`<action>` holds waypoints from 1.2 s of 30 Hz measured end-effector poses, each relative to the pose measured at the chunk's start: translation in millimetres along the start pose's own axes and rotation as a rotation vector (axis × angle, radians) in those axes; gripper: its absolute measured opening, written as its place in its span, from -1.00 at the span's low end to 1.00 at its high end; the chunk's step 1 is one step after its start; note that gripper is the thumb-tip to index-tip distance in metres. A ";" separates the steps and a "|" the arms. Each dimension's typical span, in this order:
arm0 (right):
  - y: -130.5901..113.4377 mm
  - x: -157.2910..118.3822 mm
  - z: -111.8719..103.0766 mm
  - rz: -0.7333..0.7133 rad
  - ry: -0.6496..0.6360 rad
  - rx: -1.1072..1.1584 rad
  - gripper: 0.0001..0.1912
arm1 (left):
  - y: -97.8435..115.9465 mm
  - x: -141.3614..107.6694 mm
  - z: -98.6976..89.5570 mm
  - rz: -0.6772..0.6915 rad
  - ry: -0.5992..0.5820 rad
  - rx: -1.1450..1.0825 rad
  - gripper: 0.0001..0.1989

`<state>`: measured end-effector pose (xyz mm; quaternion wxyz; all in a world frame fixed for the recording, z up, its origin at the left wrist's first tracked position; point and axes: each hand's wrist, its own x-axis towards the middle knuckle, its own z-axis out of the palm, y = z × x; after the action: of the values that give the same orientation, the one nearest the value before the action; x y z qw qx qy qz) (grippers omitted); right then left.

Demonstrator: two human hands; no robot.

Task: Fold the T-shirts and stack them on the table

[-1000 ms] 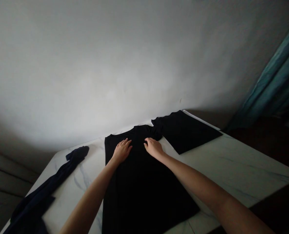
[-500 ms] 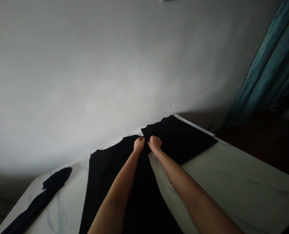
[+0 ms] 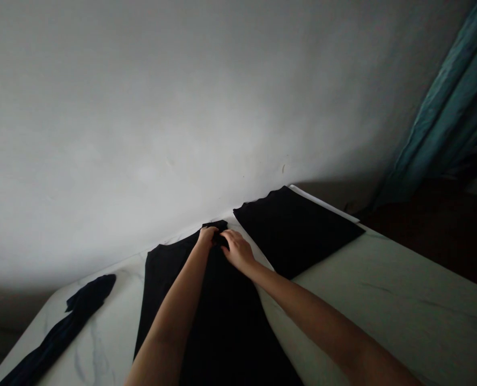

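Black T-shirt [image 3: 226, 327] runs lengthwise from the grip back toward me — left hand [image 3: 206, 237] and right hand [image 3: 237, 251] sit pressed together at its top end. Whether they pinch cloth, I can't tell.

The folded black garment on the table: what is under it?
Under the folded black garment, a white edge shows at the far side. The rest is covered, so its kind is unknown.

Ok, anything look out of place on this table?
The navy garment lies twisted into a narrow strip near the white marble table's left edge, unlike the black shirt lying mostly flat.
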<state>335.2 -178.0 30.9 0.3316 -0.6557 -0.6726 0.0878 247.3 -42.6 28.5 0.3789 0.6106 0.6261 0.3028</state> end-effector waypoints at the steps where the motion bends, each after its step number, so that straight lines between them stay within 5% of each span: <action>1: -1.5 -9.6 -0.6 0.053 0.019 -0.043 -0.56 | -5.0 -1.6 -6.0 -0.031 0.016 -0.007 -0.64; 5: -6.5 -36.4 -1.2 0.252 -0.098 -0.201 -0.54 | -20.9 -8.8 -27.8 -0.079 0.117 -0.017 -0.74; 13: -34.5 -52.7 10.4 0.159 -0.134 -0.351 -0.76 | -39.0 -29.6 -61.1 -0.043 0.289 0.054 -0.85; 17: -48.4 -63.4 14.3 0.019 -0.101 -0.411 -0.64 | -49.6 -39.9 -74.8 -0.060 0.277 0.092 -0.83; 21: -52.3 -65.7 16.3 -0.097 -0.157 -0.456 -0.78 | -57.0 -47.9 -81.8 -0.098 0.222 0.113 -0.78; 36: -36.0 -69.9 21.4 -0.103 -0.136 -0.285 -0.71 | -69.6 -57.8 -87.1 -0.091 0.212 0.133 -0.73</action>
<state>288.0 -241.5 11.3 0.1931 -0.6532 -0.7319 0.0183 134.6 -97.7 22.1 0.2824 0.5701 0.7083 0.3059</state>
